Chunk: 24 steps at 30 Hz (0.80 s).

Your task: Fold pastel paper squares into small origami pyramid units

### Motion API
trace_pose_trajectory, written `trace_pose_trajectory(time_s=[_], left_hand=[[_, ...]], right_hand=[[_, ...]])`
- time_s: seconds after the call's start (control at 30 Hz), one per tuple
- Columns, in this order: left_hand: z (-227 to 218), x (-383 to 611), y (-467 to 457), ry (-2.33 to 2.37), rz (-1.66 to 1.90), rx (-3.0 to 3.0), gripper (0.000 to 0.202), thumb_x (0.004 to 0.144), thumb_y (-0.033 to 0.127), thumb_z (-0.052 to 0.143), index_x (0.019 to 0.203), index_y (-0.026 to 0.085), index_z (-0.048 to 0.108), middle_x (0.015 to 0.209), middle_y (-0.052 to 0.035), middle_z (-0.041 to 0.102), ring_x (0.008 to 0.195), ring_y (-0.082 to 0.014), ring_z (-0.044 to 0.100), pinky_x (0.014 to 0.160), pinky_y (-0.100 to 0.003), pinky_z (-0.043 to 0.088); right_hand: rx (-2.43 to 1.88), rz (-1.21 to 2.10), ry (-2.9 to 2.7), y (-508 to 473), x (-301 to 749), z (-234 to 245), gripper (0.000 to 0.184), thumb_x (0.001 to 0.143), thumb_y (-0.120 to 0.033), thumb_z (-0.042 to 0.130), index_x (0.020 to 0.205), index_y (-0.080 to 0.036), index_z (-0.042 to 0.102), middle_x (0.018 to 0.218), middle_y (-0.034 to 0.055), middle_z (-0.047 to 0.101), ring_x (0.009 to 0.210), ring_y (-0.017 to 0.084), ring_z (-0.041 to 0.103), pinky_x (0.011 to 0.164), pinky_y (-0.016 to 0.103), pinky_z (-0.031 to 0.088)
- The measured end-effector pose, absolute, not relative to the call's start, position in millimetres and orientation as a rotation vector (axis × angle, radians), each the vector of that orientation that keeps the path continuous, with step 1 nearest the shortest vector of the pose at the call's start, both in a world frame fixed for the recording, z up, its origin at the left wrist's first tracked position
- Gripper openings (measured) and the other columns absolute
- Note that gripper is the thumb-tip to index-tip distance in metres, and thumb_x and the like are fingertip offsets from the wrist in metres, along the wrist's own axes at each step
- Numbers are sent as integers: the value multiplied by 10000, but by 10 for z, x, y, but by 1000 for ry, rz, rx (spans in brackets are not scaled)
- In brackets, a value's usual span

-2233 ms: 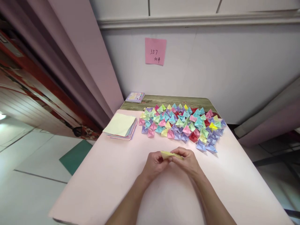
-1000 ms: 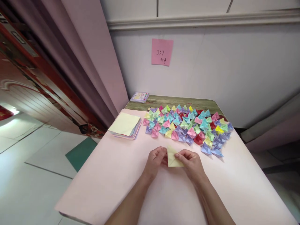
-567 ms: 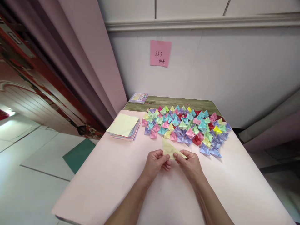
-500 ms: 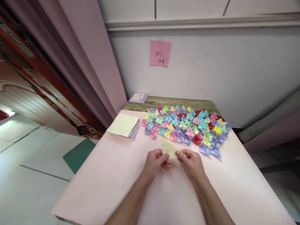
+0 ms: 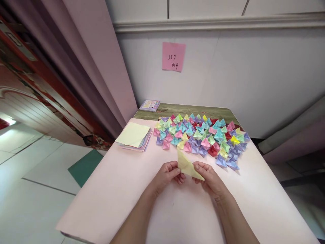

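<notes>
From my seat, the pale yellow paper triangle (image 5: 188, 165) is folded flat and held in the air just above the pink table cover (image 5: 114, 196), on the near side of the heap of folded paper pieces (image 5: 200, 136). Its upper tip points towards the heap's near edge and stops just short of it.

The left hand (image 5: 168, 173) pinches the triangle's left edge between thumb and fingers. The right hand (image 5: 210, 176) is closed on its lower right corner in the same way. Both grips are firm on the paper, and the two hands sit close together with the sheet spanning the gap. Both forearms run back towards the camera over the cover.

The heap itself spreads wide, with small pointed shapes in pink, purple, teal, green, yellow and red packed edge to edge.

Left of the heap lies a stack of flat square sheets (image 5: 133, 135), a pale yellow one on top. Beyond the heap's far left corner, a small pack of coloured paper (image 5: 150, 105) rests on a bare strip of wooden tabletop (image 5: 182, 110). Above the heap, a pink note (image 5: 173, 56) with handwriting sticks to the white wall.
</notes>
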<state>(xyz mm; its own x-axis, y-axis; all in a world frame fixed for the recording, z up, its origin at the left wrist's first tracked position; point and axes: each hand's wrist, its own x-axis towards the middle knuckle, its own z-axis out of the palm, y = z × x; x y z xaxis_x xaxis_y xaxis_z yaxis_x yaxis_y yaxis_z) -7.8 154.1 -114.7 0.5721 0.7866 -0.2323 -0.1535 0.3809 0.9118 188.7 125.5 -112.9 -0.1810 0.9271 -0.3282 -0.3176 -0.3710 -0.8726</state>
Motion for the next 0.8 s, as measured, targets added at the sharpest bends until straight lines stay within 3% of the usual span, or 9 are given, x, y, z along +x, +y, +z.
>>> trace_pose_trajectory(time_s=[0.23,0.47,0.8], left_hand=[[-1137,-53,1545,753,706,955,275,830,381,658,928,124,674,772,-75,690,648,-163,652,664,-290,527],[-1136,-43,1555,797,741,958,279,809,387,674,903,124,669,747,-71,688,639,-159,642,667,-292,532],[-1167,-43,1551,792,780,886,316,816,415,670,920,117,667,753,-84,695,677,-171,660,689,-309,553]], right_hand=[[-1068,1754,-864,1255,1888,-1096,396,684,-509,789,856,-154,749,682,38,651,565,122,526,521,227,429],[-1116,1676,-909,1247,1881,-1161,367,726,-451,768,945,-157,744,748,58,715,661,167,632,590,247,466],[-1082,1624,-1035,1250,1868,-1123,409,784,-500,711,1000,-152,723,732,41,679,607,142,557,583,250,422]])
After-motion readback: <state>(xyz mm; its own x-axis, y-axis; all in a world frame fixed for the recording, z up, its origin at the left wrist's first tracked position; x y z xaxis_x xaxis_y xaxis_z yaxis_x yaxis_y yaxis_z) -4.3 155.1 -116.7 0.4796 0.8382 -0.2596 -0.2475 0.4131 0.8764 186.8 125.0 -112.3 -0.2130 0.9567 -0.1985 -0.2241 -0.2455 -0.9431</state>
